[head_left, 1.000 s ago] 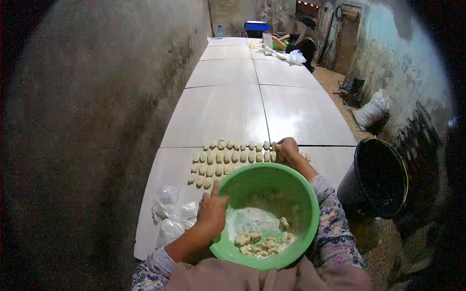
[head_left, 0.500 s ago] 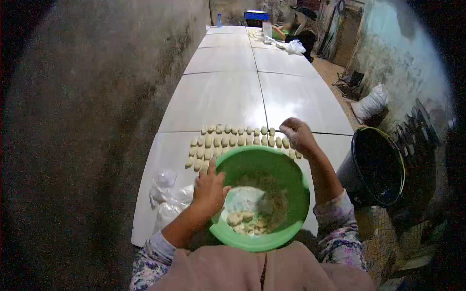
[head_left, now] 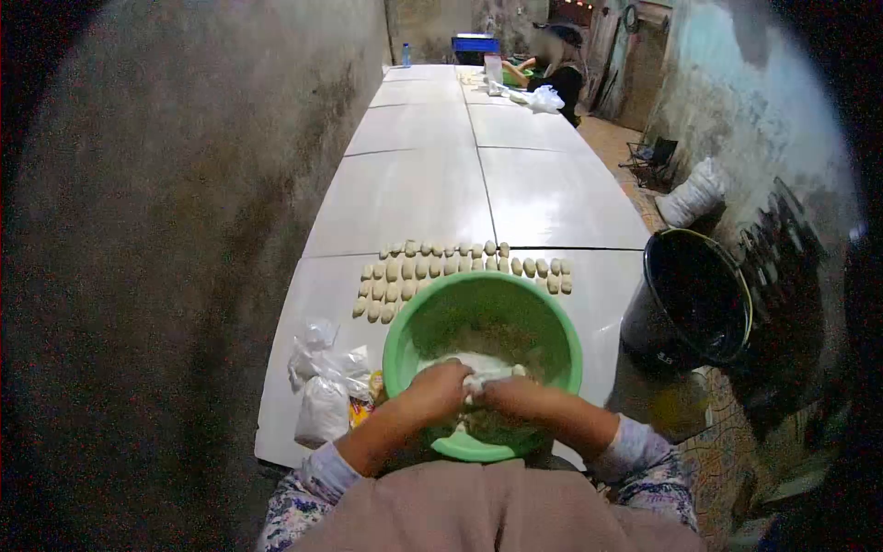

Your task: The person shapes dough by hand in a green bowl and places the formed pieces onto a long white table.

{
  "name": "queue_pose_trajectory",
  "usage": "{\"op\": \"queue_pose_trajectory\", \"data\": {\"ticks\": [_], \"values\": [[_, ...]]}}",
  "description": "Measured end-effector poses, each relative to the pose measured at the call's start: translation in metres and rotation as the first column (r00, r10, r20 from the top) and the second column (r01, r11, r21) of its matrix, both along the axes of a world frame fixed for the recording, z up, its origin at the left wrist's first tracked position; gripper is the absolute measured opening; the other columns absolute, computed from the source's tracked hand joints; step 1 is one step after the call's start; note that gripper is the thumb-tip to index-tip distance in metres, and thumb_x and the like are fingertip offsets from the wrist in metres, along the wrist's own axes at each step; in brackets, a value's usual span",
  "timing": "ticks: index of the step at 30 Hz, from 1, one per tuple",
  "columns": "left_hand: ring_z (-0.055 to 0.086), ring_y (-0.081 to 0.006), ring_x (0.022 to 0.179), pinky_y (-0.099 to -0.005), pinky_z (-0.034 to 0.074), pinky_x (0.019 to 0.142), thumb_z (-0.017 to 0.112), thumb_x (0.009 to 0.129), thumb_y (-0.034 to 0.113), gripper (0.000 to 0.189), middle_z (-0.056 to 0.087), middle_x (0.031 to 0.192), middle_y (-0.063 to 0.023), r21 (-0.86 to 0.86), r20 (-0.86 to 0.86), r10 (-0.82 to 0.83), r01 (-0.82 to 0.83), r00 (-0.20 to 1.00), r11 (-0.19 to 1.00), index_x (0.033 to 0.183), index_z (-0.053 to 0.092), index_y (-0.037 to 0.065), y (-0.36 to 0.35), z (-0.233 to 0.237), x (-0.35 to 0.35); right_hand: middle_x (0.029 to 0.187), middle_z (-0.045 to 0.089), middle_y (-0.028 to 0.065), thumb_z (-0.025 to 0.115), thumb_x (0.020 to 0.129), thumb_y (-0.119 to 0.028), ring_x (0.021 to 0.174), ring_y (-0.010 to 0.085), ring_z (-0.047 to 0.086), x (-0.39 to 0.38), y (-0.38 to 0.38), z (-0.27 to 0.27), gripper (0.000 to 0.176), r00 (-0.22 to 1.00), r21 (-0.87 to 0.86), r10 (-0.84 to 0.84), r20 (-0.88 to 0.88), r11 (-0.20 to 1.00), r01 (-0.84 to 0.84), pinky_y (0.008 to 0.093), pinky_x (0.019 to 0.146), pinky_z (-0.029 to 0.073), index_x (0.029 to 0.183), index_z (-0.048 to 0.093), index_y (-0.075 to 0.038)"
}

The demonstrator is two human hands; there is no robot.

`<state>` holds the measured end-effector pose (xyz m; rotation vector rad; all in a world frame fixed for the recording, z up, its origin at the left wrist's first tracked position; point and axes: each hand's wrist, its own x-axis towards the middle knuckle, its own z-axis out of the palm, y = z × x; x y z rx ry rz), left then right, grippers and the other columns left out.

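Note:
Both hands are inside a green basin (head_left: 480, 290) that stands at the near edge of the white table. My left hand (head_left: 440, 390) has its fingers curled inward, and my right hand (head_left: 511, 396) meets it from the other side. Between them shows some pale dough (head_left: 475, 379), partly hidden by the fingers. White flour (head_left: 451, 361) lies in the basin behind the hands. Beyond the basin rim, small oval dough pieces (head_left: 422, 267) lie in several rows, some of them hidden by the basin.
Plastic bags (head_left: 323, 411) with white contents lie left of the basin. A black bucket (head_left: 696, 299) stands at the right. At the table's far end are a person (head_left: 563, 74), a blue crate (head_left: 475, 44) and a bottle (head_left: 406, 55). A white sack (head_left: 692, 193) rests by the right wall.
My right hand has come back from the far row of dough pieces into the basin. My left hand has moved from the rim into the basin, beside it. The view has shifted slightly.

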<state>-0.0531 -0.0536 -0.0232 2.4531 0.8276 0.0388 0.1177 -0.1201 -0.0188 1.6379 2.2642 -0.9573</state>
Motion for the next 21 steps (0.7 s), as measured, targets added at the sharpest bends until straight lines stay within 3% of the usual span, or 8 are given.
{"op": "queue_pose_trajectory", "data": {"ticks": [3,6,8,10,11,16,18,21], "values": [[0.056,-0.0387,0.087,-0.0444,0.047,0.075,0.056,0.083,0.011,0.028,0.053,0.101,-0.0225,-0.449,0.037,0.096,-0.07,0.995,0.891,0.108,0.053,0.0,-0.007,-0.002,-0.003,0.086,0.06,0.0178,0.056,0.079,-0.017,0.083,0.0341,0.061,-0.004,-0.02,0.011,0.028,0.99,0.033,0.106,-0.098,0.994,-0.103,0.0453,0.071,0.049,0.105,0.057,-0.006],[0.055,-0.0375,0.082,-0.0431,0.046,0.073,0.055,0.082,0.008,0.03,0.051,0.096,-0.0218,0.008,0.063,-0.166,0.166,0.984,0.986,0.111,0.049,0.0,-0.03,0.045,-0.021,0.083,0.064,0.0208,0.057,0.08,-0.023,0.078,0.0345,0.064,-0.003,-0.032,0.01,0.025,0.976,0.105,0.076,-0.204,0.993,-0.055,0.0442,0.072,0.05,0.094,0.061,-0.003],[0.056,-0.038,0.084,-0.0414,0.047,0.074,0.054,0.083,0.007,0.035,0.051,0.095,-0.0208,0.069,0.039,-0.224,0.221,0.974,0.973,0.116,0.045,0.0,-0.029,0.04,-0.023,0.084,0.064,0.0205,0.057,0.081,-0.022,0.079,0.0343,0.063,-0.005,-0.038,0.027,0.024,0.969,0.12,0.054,-0.241,0.992,-0.026,0.0441,0.072,0.049,0.095,0.061,-0.002],[0.055,-0.0394,0.086,-0.0419,0.047,0.075,0.055,0.081,0.005,0.036,0.051,0.095,-0.0206,-0.195,-0.026,-0.134,0.126,0.991,0.973,0.115,0.045,0.0,-0.029,0.042,-0.019,0.087,0.064,0.0199,0.058,0.081,-0.018,0.08,0.034,0.063,-0.008,-0.048,0.051,0.024,0.95,0.118,0.006,-0.313,0.992,0.033,0.044,0.073,0.049,0.097,0.06,-0.001],[0.058,-0.0381,0.091,-0.0406,0.047,0.078,0.059,0.08,0.007,0.036,0.055,0.098,-0.0218,-0.118,0.021,-0.134,0.135,0.991,0.984,0.114,0.047,0.0,-0.031,0.038,-0.022,0.093,0.062,0.0184,0.059,0.079,-0.013,0.084,0.0317,0.062,0.005,-0.04,-0.004,0.033,0.931,0.072,-0.025,-0.364,0.996,0.055,0.0405,0.074,0.049,0.112,0.058,-0.005],[0.061,-0.0311,0.09,-0.0368,0.048,0.076,0.063,0.079,0.007,0.036,0.061,0.101,-0.0208,-0.347,0.231,0.0,0.082,0.973,0.934,0.113,0.051,0.002,-0.004,-0.005,-0.004,0.094,0.064,0.0164,0.06,0.081,-0.01,0.081,0.0273,0.062,-0.002,-0.025,0.047,0.029,0.927,0.111,-0.207,-0.312,0.962,0.251,0.0368,0.073,0.049,0.109,0.058,-0.003],[0.061,-0.027,0.089,-0.0361,0.049,0.075,0.061,0.082,0.006,0.032,0.061,0.101,-0.0181,-0.444,0.394,0.244,-0.049,0.886,0.894,0.112,0.051,0.002,0.001,-0.005,-0.005,0.093,0.064,0.0137,0.06,0.079,0.0,0.083,0.0221,0.061,0.005,-0.026,0.047,0.029,0.698,0.106,-0.308,-0.646,0.869,0.482,0.034,0.073,0.049,0.107,0.058,0.0],[0.06,-0.0195,0.085,-0.0328,0.048,0.073,0.061,0.083,0.004,0.03,0.06,0.094,-0.0136,-0.527,0.418,0.315,-0.055,0.852,0.848,0.11,0.047,0.002,-0.001,0.012,-0.003,0.093,0.064,0.0102,0.055,0.077,0.011,0.085,0.0171,0.06,0.015,-0.019,0.015,0.031,0.655,0.081,-0.332,-0.678,0.853,0.516,0.0297,0.073,0.049,0.106,0.057,0.002]]}}
